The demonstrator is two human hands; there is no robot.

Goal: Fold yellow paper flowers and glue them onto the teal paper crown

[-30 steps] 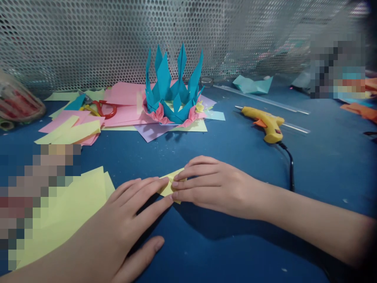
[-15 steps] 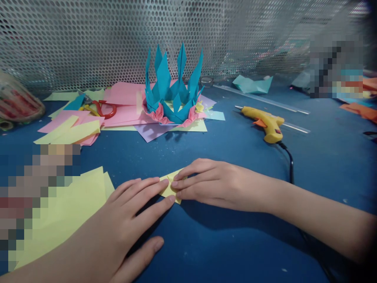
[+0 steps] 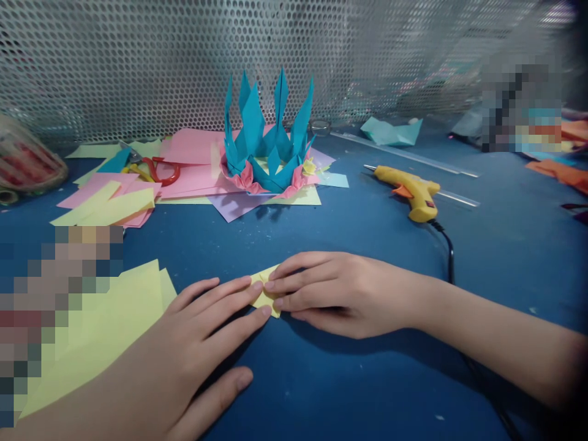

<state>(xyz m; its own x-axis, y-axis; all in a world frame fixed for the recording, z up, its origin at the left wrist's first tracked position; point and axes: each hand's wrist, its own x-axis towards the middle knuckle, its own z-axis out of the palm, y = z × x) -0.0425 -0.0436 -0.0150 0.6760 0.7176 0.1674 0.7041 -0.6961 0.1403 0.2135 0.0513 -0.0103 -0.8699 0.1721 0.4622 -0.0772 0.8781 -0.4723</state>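
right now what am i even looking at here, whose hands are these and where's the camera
There is no machine: a person works with bare hands, and one camera worn on the head looks down at them. The left hand and right hand both press fingertips on a small folded yellow paper lying on the blue table. Loose yellow sheets lie at left. Farther back stand a blue paper crown on pink sheets, red scissors and a yellow glue gun, before a mesh wall.

The left hand (image 3: 197, 334) and right hand (image 3: 342, 294) are bare, forearms uncovered as far as they show; fingers slender, nails short and rounded.
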